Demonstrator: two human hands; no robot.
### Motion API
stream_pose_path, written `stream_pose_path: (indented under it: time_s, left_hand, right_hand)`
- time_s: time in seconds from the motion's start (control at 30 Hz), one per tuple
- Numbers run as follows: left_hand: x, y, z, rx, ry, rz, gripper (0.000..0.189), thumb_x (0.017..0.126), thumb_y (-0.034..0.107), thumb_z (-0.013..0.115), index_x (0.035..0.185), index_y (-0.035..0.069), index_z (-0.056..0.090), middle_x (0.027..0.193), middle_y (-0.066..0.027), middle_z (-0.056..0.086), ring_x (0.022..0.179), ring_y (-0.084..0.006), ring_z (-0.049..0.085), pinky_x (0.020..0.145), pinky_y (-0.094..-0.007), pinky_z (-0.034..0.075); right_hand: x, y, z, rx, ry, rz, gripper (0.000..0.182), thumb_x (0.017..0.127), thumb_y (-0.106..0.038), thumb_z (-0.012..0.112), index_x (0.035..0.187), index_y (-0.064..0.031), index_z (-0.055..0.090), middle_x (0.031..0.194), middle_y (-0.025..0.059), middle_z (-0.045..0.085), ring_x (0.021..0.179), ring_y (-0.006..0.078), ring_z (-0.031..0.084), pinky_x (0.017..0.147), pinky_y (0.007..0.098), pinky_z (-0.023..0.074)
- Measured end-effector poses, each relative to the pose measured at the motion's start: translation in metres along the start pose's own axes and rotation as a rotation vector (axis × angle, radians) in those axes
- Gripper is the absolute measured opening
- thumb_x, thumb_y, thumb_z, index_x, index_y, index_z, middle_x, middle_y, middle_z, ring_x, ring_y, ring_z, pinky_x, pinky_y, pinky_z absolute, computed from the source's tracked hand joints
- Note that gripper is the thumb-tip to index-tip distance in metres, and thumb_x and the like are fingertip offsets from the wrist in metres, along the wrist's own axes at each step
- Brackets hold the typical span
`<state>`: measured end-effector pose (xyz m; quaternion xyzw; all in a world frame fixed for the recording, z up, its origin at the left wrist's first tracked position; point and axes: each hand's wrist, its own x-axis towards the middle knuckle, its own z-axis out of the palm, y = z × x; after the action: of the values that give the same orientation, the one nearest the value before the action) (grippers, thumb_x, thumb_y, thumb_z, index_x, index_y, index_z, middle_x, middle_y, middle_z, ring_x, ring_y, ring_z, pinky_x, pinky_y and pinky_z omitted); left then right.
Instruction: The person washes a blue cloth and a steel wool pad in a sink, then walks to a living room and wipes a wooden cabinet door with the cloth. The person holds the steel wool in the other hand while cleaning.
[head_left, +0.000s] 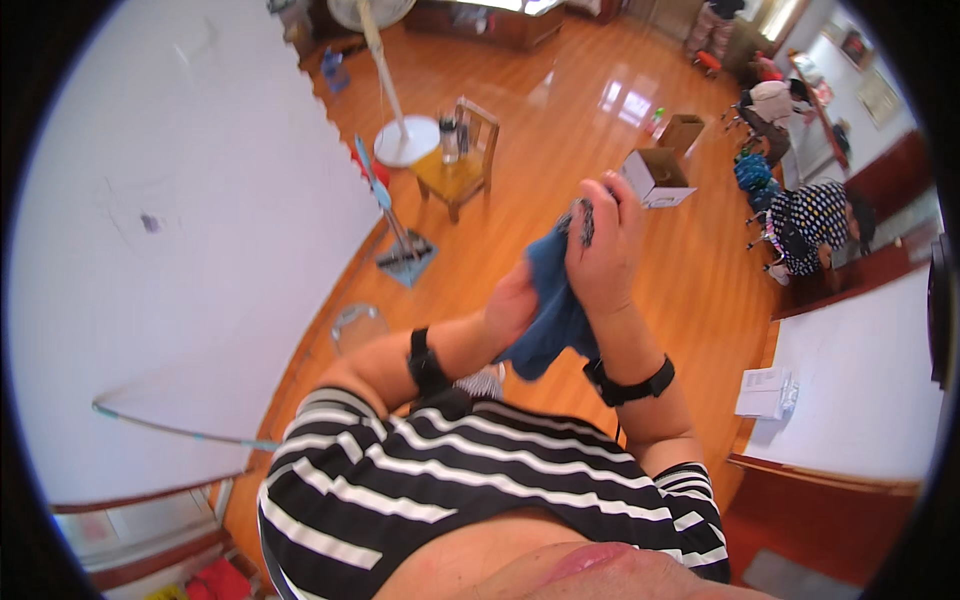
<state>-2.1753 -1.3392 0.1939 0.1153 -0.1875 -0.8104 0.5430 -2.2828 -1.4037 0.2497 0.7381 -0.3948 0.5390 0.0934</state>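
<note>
A dark blue cloth (553, 300) hangs in front of my chest, held up between both hands. My right hand (609, 244) grips its upper part, fingers pointing up, where a grey and black patterned section (583, 217) shows by the thumb. Lower down, my left hand (514, 304) is against the cloth's left side, slightly blurred, with its fingers partly hidden by the fabric. The cloth's lower end drops loosely between my wrists. Each forearm wears a black strap.
A wooden chair (454, 174) bearing a jar (448, 142) stands ahead near a white standing fan (405, 142). A blue dustpan (409, 262) with a broom is by the left wall. Open cardboard boxes (654, 180) lie beyond my hands. Several people sit or stand along the right side.
</note>
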Motion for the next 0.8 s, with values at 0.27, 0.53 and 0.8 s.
stream_pose_path:
  time_s: [0.27, 0.53, 0.8]
  left_hand:
    - [0.177, 0.032, -0.051, -0.456, -0.244, -0.169, 0.053, 0.102, 0.045, 0.028, 0.129, 0.006, 0.052, 0.13, -0.0136, 0.057, 0.117, -0.0284, 0.056, 0.106, -0.0444, 0.04]
    - [0.296, 0.064, -0.022, -0.23, -0.074, -0.114, 0.038, 0.1, 0.04, 0.038, 0.102, 0.011, 0.061, 0.096, -0.008, 0.065, 0.094, -0.0243, 0.063, 0.086, -0.0412, 0.052]
    - [0.475, 0.074, -0.062, -0.136, -0.087, -0.056, 0.037, 0.1, 0.04, 0.037, 0.102, 0.011, 0.061, 0.096, -0.0081, 0.065, 0.093, -0.0248, 0.063, 0.085, -0.0415, 0.052]
  right_hand:
    - [0.052, 0.094, 0.037, 0.444, -0.113, 0.092, 0.027, 0.076, 0.001, 0.069, 0.103, -0.0027, 0.064, 0.103, 0.014, 0.061, 0.09, 0.0311, 0.061, 0.081, 0.0359, 0.0503]
    - [0.148, 0.153, 0.081, 0.77, -1.041, -0.076, 0.036, 0.071, 0.003, 0.07, 0.106, -0.0002, 0.064, 0.116, 0.0206, 0.061, 0.097, 0.0331, 0.065, 0.081, 0.0366, 0.0528]
    - [0.194, 0.352, 0.189, 1.876, -0.53, 0.809, 0.046, 0.1, -0.025, 0.046, 0.136, 0.0026, 0.039, 0.115, 0.0225, 0.057, 0.103, 0.0319, 0.056, 0.073, 0.0366, 0.0545]
